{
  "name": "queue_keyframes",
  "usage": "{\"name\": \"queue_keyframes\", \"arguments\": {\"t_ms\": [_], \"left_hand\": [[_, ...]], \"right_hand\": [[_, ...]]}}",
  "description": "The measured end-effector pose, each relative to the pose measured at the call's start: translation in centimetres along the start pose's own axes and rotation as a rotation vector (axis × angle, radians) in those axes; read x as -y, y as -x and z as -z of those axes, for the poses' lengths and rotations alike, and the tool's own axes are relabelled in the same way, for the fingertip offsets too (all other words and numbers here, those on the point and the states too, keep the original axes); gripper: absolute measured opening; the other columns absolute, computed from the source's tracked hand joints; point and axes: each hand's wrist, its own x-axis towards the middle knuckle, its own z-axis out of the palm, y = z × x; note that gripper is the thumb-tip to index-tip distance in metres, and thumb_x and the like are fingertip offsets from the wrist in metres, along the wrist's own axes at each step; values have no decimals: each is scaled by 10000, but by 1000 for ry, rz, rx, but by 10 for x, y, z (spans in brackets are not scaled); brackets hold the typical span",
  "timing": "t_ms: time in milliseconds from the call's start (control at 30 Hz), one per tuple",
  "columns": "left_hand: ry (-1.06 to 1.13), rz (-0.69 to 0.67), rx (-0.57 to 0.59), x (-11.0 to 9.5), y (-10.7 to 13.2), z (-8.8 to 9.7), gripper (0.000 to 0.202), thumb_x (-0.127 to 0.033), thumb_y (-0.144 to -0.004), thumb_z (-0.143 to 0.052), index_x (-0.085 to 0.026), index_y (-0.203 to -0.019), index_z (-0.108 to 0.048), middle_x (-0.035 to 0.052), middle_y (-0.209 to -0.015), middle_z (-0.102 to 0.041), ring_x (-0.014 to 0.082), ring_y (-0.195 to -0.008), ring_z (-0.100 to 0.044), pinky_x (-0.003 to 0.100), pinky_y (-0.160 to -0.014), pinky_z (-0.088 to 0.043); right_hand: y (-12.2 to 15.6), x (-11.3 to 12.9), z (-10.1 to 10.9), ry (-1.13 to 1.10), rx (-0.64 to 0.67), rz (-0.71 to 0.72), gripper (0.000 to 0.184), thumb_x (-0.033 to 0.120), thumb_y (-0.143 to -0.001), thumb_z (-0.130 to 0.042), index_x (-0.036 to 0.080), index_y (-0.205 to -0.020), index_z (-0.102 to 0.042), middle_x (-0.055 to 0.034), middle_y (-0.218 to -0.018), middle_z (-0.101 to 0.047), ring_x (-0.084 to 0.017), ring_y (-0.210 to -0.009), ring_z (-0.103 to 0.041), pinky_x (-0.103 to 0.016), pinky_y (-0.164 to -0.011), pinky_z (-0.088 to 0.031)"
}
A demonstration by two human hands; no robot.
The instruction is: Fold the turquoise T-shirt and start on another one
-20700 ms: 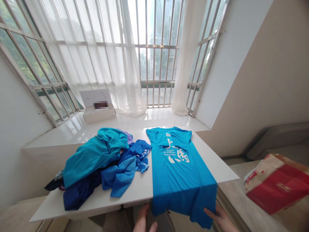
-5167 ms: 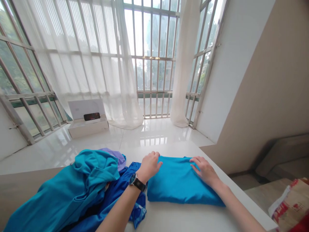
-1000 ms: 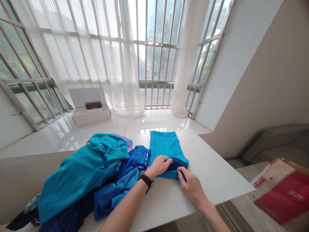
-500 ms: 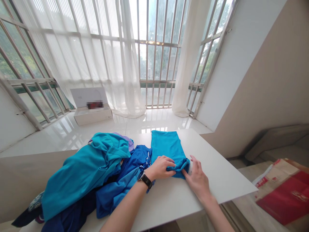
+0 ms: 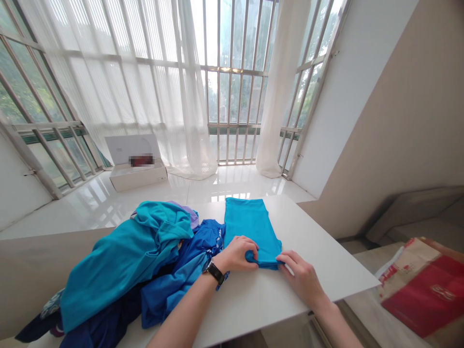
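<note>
A bright blue folded garment [image 5: 248, 222] lies flat on the white table [image 5: 319, 256], its kind hidden by the folds. At its near left corner, my left hand [image 5: 241, 253] grips the cloth between thumb and curled fingers; a black watch [image 5: 214, 273] is on that wrist. My right hand [image 5: 299, 273] pinches the near right corner with thumb and fingertips. Left of the folded garment is a heap of clothes, with a teal garment [image 5: 126, 251] on top and a royal blue garment [image 5: 181, 285] beside it, close to my left wrist.
Behind the table, an open white box [image 5: 137, 178] stands on the glossy window sill [image 5: 195, 191]. White curtains [image 5: 145, 87] hang before the barred window. A red and tan paper bag [image 5: 422, 295] sits low on the right, beyond the table's edge.
The bunched near edge of the blue garment now lies flatter and straighter. My right hand has closed from spread fingers to a pinch on its corner. The view has shifted slightly.
</note>
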Motion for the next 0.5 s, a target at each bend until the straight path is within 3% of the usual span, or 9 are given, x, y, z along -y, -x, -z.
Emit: {"name": "queue_keyframes", "arguments": {"t_ms": [200, 300, 367, 500], "left_hand": [[-199, -11, -102, -28, -9, -19, 427, -498, -780, -760, -268, -1109, -612, 21, -1182, -676, 244, -1072, -602, 371, -943, -406], [-280, 61, -116, -38, -17, -33, 270, -417, -865, -675, -248, -1070, -628, 36, -1070, -701, 238, -979, -624, 345, -832, -441], [-266, 138, -136, -38, -22, -40, 136, -341, -915, -591, -239, -982, -650, 35, -968, -715, 227, -911, -638, 314, -751, -440], [-86, 341, -256, -31, -29, -42, 181, -304, -950, -500, -238, -909, -663, 17, -869, -732, 197, -795, -656, 270, -654, -409]], "right_hand": [[-8, 4, 1, -85, -53, -58, 194, 216, -951, -474, 250, -1007, -656, -49, -1005, -702, -184, -924, -675, -288, -781, -542], [-12, 9, -3, -83, -99, -114, 185, 267, -968, -464, 242, -991, -647, -48, -974, -690, -178, -880, -660, -286, -755, -522], [-14, 13, -7, -37, -136, -234, 201, 368, -962, -493, 229, -906, -627, -37, -878, -669, -174, -772, -637, -284, -673, -499], [-19, 19, -12, 12, -65, -466, 374, 568, -903, -537, 237, -735, -580, -2, -734, -627, -165, -634, -586, -287, -566, -438]]}}
